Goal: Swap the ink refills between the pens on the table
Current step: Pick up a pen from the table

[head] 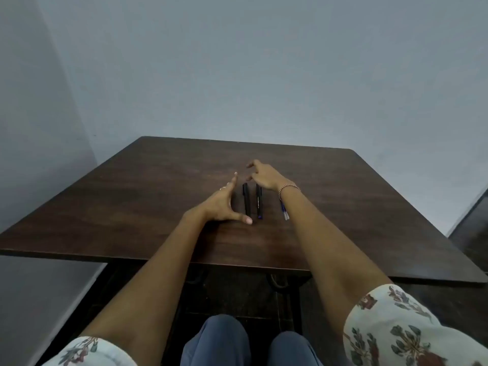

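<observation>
Two black pens are lying side by side mid-table (343,207): the left pen (246,198) and the right pen (258,200) (bluish tip). Two refills (284,212) are resting just right. The left hand (224,204) and right hand (264,175) are spreading open, gripping nothing.

A plain, bare room. A dark wooden table (343,207) stands in the corner against blue-grey walls (237,62). Dark floor (470,233).
</observation>
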Demonstrator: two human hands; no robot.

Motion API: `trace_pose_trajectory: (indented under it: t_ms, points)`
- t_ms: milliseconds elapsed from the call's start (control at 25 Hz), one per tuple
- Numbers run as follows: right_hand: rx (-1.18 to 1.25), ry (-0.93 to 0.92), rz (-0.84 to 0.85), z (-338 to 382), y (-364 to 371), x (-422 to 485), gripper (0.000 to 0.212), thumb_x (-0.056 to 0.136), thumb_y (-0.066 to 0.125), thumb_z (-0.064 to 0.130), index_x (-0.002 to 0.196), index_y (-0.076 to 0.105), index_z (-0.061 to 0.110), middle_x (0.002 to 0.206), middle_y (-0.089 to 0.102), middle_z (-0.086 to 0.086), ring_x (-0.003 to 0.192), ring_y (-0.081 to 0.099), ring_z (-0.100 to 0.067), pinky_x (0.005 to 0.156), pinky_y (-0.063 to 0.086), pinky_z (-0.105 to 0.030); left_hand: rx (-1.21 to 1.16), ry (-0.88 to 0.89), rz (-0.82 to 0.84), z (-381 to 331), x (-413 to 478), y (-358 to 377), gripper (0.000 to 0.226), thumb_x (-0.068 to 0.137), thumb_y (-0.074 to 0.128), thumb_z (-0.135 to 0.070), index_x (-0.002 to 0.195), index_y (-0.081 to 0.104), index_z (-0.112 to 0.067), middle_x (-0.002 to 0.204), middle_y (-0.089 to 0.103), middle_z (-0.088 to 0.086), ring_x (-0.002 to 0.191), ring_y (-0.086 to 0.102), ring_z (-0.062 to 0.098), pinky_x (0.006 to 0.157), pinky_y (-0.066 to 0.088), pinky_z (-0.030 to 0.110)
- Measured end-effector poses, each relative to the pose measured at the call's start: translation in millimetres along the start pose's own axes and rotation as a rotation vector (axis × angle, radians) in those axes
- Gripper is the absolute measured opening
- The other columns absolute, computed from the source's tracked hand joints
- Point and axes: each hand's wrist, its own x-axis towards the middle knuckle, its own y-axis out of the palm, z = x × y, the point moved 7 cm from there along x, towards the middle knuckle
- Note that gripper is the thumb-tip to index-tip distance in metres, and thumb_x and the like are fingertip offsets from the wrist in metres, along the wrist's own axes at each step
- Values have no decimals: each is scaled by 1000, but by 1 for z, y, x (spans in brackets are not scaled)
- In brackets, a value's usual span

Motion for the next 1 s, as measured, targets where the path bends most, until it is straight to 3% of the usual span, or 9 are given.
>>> trace_pose_trajectory:
  t_ms: [200, 320, 520, 720, 1000]
  points:
    - [-43, 16, 26, 1, 7, 1, 41, 96, 40, 7, 137, 37, 4, 132, 54, -22, 124, 48, -32, 97, 36, -31, 37, 60, 7, -4, -3, 1, 151, 36, 75, -74, 146, -17, -28, 158, 4, 7, 145, 5, 24, 115, 14, 39]
    - [-46, -1, 13, 3, 9, 5, 38, 94, 40, 5, 133, 40, 3, 125, 58, -22, 119, 52, -32, 93, 39, -32, 62, 96, -5, -1, -1, 2, 140, 47, 77, -68, 147, -14, -30, 158, 2, 5, 145, 3, 21, 113, 10, 33]
    - [-19, -2, -17, -2, 10, 10, 35, 93, 44, 4, 128, 45, 4, 112, 65, -19, 109, 59, -29, 86, 42, -30, 45, 125, -51, 3, 0, -1, 125, 57, 75, -64, 144, -12, -45, 158, -14, -4, 144, -13, 19, 116, 7, 47]
    - [-22, -45, -33, -3, 12, 11, 37, 96, 44, 6, 133, 42, 4, 116, 64, -22, 112, 58, -32, 97, 42, -35, 11, 164, -82, -7, -3, 1, 138, 50, 74, -70, 146, -16, -30, 157, -15, -4, 142, -16, 11, 118, 2, 39]
    - [-56, -88, -21, -3, 16, 11, 39, 93, 43, 4, 132, 44, 8, 121, 62, -21, 114, 57, -33, 98, 43, -36, 24, 157, -69, -11, -1, 1, 141, 48, 77, -69, 146, -15, -28, 157, -14, -4, 142, -15, 13, 117, 4, 40]
